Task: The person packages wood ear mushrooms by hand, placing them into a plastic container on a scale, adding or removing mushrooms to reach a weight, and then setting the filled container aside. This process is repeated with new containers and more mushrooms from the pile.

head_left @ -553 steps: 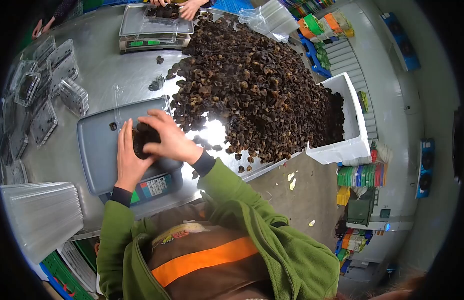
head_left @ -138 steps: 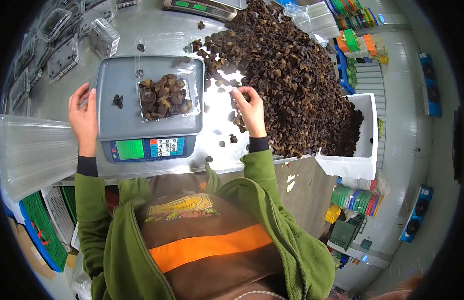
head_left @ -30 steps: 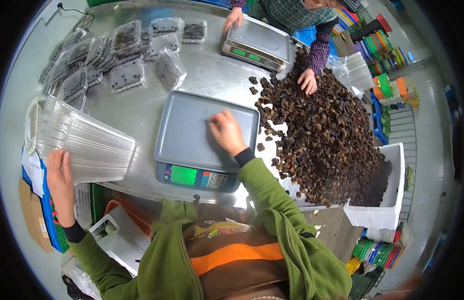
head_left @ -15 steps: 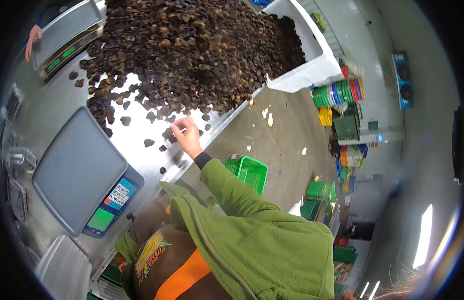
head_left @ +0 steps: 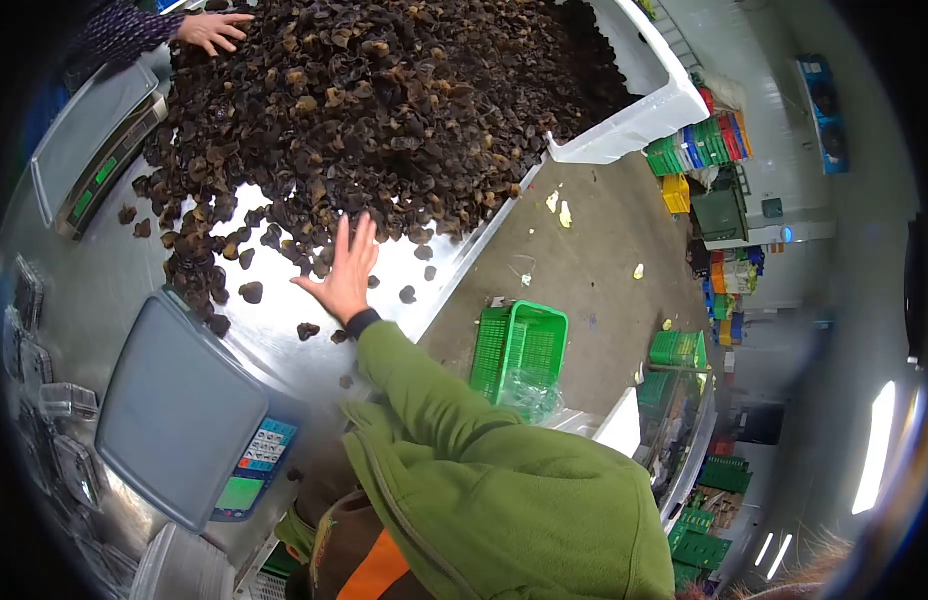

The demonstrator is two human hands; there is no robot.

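Observation:
My right hand (head_left: 346, 275) lies palm down over the bright steel table (head_left: 284, 345), fingers spread and thumb out to the side. Its fingertips reach the near edge of a big heap of dark brown, curled pieces that look like wood ear mushrooms (head_left: 384, 120). Nothing shows in its grip, though the palm's underside is hidden. A few loose pieces, such as one mushroom (head_left: 251, 292), lie around the hand. Of my left arm only a bit of green sleeve (head_left: 296, 530) shows low beside the apron; the fingers there cannot be made out.
A blue-grey scale (head_left: 189, 400) stands left of my hand, with a second scale (head_left: 99, 150) beyond it. Another person's hand (head_left: 212, 30) touches the heap's far side. A white bin (head_left: 634, 125) adjoins the heap. Clear plastic boxes (head_left: 69, 400) and a green crate (head_left: 519, 350) stand nearby.
My right hand has gone from curled fingers to spread ones, at the heap's edge. The other person's hand has moved from the far scale onto the heap. The whole view has shifted slightly.

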